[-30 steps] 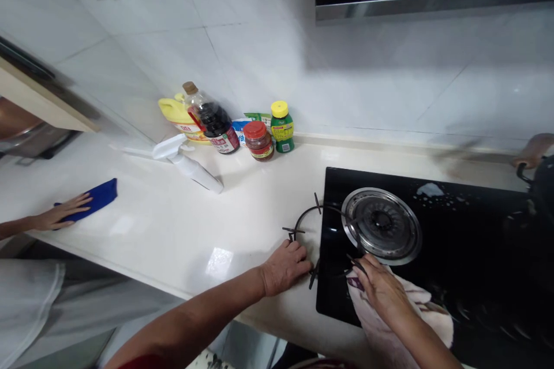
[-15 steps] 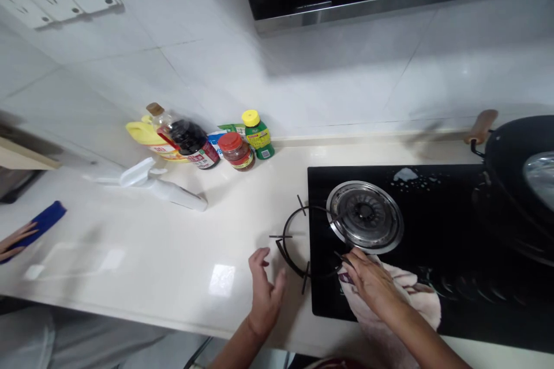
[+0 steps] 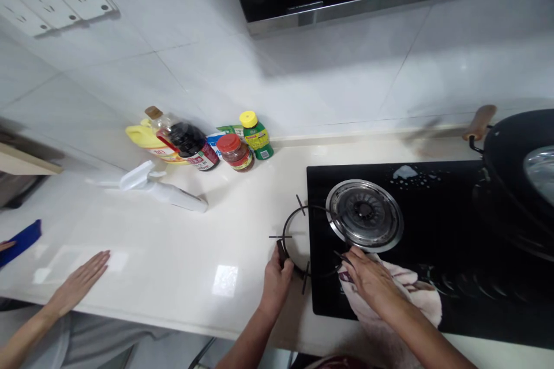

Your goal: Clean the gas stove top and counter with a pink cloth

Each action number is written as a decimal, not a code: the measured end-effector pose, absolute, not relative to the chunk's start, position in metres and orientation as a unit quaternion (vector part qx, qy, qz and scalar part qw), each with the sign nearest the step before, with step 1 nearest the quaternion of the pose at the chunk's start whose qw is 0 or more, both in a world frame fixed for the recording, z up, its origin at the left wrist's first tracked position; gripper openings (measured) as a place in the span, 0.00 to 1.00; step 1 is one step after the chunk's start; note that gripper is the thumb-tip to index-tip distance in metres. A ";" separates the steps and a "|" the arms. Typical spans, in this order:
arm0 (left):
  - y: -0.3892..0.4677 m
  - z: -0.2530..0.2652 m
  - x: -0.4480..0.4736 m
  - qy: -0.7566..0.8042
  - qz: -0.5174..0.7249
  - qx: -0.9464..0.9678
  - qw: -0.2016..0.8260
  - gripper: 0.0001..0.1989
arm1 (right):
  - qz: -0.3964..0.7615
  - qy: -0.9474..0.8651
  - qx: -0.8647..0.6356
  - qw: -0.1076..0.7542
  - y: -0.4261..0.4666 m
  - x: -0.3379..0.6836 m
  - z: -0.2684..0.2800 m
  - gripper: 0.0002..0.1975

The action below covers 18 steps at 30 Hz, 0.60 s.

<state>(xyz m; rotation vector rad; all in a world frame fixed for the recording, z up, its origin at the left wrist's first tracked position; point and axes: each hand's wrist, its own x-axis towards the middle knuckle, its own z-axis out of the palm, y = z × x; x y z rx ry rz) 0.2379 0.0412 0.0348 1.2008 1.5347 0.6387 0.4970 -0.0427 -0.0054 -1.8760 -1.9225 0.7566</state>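
A round black burner grate (image 3: 286,223) with short prongs lies over the left edge of the black cooktop (image 3: 433,225), partly above the white counter. My left hand (image 3: 276,282) grips its left side, thumb and fingers closed around the rim. On the opposite side, my right hand (image 3: 367,279) is closed on the grate's rim, pressing a pale pink cloth (image 3: 415,297) under the palm. The cloth drapes over the cooktop's front edge. Just behind my right hand is the uncovered burner (image 3: 364,213) with its shiny metal ring.
White foam (image 3: 405,173) and droplets spot the cooktop's back. A wok (image 3: 511,184) stands at right. A white spray bottle (image 3: 168,191) lies left of a red-lidded jar (image 3: 236,153) and several bottles. Another person's hand (image 3: 82,279) rests on the counter, near a blue cloth (image 3: 23,242).
My left hand has moved from open beside the grate to closed on its rim. My right hand stays put. The other person's second hand has come onto the counter; the blue cloth shifted left.
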 end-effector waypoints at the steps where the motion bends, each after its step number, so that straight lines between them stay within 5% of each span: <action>1: 0.040 0.035 0.238 0.642 0.255 0.502 0.521 0.22 | 0.268 -0.681 -0.659 0.174 -0.043 0.497 -0.007 0.19; 18: 0.057 0.033 0.231 0.629 0.167 0.542 0.531 0.21 | 0.300 -0.683 -0.638 0.189 -0.036 0.500 -0.007 0.17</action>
